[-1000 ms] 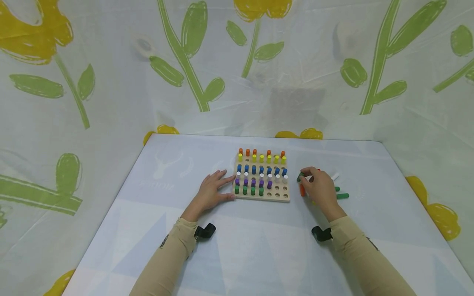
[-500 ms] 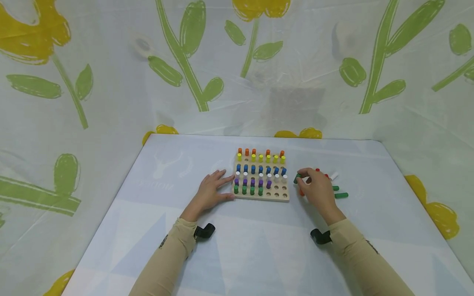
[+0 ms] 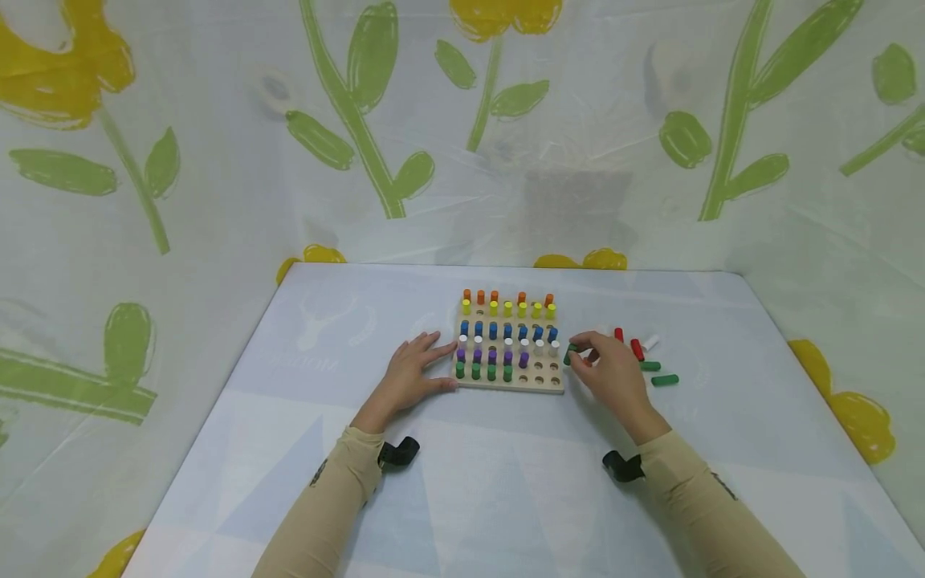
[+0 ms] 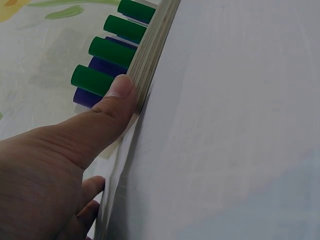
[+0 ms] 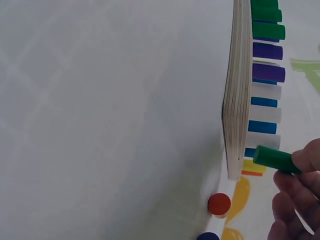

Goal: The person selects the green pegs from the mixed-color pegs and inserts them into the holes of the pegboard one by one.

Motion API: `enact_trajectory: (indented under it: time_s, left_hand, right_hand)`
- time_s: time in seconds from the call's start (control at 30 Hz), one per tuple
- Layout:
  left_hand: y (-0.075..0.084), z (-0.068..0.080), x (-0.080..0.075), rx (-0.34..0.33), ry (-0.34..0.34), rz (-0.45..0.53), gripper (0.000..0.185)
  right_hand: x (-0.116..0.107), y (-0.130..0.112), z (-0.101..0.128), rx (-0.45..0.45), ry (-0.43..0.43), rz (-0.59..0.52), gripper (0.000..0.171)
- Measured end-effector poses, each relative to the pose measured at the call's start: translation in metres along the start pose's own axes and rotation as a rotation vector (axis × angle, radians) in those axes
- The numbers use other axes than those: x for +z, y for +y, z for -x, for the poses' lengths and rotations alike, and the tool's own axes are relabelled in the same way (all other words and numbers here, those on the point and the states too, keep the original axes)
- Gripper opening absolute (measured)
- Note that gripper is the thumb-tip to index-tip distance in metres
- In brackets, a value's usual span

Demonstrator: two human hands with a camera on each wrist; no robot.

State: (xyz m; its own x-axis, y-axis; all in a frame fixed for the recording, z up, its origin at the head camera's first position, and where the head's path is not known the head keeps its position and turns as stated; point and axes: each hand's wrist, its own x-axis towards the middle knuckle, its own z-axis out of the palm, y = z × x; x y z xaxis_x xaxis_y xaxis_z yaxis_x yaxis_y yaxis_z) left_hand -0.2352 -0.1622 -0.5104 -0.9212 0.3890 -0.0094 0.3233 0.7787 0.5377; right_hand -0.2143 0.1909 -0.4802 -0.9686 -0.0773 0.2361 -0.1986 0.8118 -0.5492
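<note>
Right hand [image 3: 613,373] pinching a green peg [image 3: 570,353] between thumb and fingertips, held just off the right edge of the wooden board [image 3: 510,384], level with the white and purple rows. In the right wrist view, same green peg [image 5: 273,158] sticking out from the fingers [image 5: 305,165] toward the board's edge [image 5: 236,100], close to it but not touching; cannot tell whether lifted clear of the table. Behind the grip, toward the person's right: two red pegs [image 3: 636,348], a white peg [image 3: 652,343] and two more green pegs [image 3: 664,380] lying loose on the table [image 3: 506,482], near one another and apart from the board.

Left hand [image 3: 412,375] flat on the table at the board's left edge, fingers straight and spread, holding nothing. Thumb [image 4: 107,107] pressed against the board's near left corner, right beside the nearest standing green peg [image 4: 92,80].

On the board, from far to near: rows of orange, yellow, blue, white, purple and green pegs standing upright. Open holes [image 3: 547,374] in the near right part, closest to the held peg.
</note>
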Motion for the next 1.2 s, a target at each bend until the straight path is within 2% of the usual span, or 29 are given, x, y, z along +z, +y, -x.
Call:
enact_trajectory:
  time_s: [0.17,0.3,0.53,0.67,0.93,1.2]
  left_hand:
    - [-0.001,0.001,0.001,0.001,0.000,0.001,0.077]
    - [-0.001,0.001,0.000,0.001,0.000,0.001,0.077]
    - [-0.002,0.001,0.001,-0.004,0.005,0.001,0.078]
    - [-0.003,0.001,0.001,-0.012,0.001,-0.001,0.078]
    - [-0.005,0.001,0.002,-0.009,0.002,0.001,0.078]
    - [-0.004,0.000,0.001,-0.006,0.002,0.000,0.078]
  right_hand:
    - [0.003,-0.004,0.003,-0.023,-0.026,0.007,0.023]
    - [0.004,-0.008,0.005,-0.075,-0.041,-0.007,0.023]
    - [0.006,-0.016,0.005,-0.119,-0.121,-0.009,0.026]
    - [0.010,-0.020,0.005,-0.144,-0.137,-0.017,0.026]
    - [0.017,-0.027,0.005,-0.138,-0.169,-0.038,0.026]
    - [0.022,-0.033,0.003,-0.176,-0.187,-0.027,0.022]
